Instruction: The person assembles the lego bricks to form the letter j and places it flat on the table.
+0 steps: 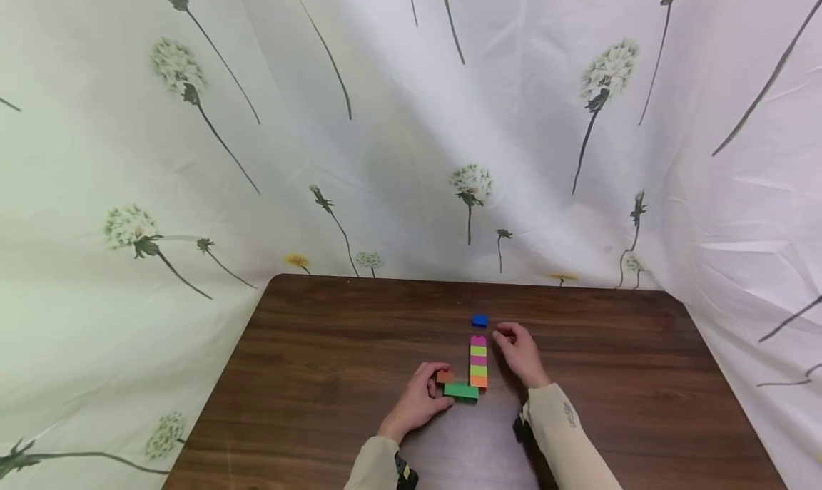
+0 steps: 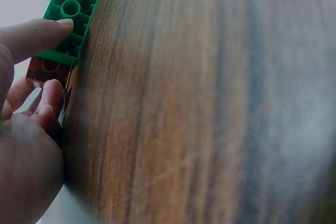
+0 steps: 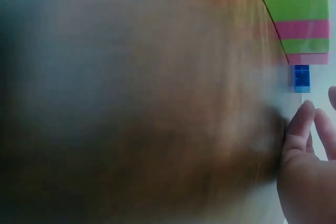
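Note:
My left hand [image 1: 419, 399] pinches a long green toy brick [image 1: 461, 391] and a small orange-brown brick [image 1: 444, 376] beyond its left end. In the left wrist view the thumb presses the hollow underside of the green brick [image 2: 86, 17], while the fingers curl by the orange-brown brick [image 2: 46, 69]. A row of joined pink, lime and orange bricks [image 1: 478, 361] lies at the green brick's right end. Beyond that row sits a small blue brick [image 1: 479, 320]. My right hand [image 1: 523, 354], fingers loosely bent and holding nothing, is right of the row, nearest the blue brick [image 3: 302, 78].
The bricks lie on a dark wood-grain table [image 1: 321, 347]. A pale cloth with a dandelion print [image 1: 398, 155] hangs behind the table and along both sides. Each wrist wears a dark strapped device below a beige sleeve [image 1: 568, 433].

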A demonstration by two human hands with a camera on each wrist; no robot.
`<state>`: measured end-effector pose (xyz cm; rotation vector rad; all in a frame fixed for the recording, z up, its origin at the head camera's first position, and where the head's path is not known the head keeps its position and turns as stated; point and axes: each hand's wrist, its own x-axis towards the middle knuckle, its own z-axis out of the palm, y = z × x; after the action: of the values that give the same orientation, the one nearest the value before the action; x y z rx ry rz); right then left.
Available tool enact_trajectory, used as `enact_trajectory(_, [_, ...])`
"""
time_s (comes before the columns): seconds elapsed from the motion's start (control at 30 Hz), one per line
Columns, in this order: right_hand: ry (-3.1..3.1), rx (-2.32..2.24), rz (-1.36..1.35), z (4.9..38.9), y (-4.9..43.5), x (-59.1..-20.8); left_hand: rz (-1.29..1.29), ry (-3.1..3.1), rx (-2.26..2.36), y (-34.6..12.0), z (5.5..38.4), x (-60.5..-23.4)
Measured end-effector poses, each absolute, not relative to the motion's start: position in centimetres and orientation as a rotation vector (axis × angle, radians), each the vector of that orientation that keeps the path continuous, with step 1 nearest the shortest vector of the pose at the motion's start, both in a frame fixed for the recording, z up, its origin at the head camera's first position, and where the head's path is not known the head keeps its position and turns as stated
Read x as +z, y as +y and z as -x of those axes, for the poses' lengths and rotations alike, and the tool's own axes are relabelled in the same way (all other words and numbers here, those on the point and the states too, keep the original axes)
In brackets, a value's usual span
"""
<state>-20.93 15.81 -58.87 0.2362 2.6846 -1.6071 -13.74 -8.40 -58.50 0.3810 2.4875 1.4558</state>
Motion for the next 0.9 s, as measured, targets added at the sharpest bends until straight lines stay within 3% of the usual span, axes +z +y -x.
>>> enact_trajectory(0.5, [2.766,-1.397,0.005,24.7,16.0,-58.5,-0.381,2.503,1.448,-8.1,13.7,-58.2])
enact_trajectory(0.9, [2.776,-1.357,-0.063,24.8,14.0,-58.1,-0.374,2.519,1.452,-8.4,13.7,-58.5])
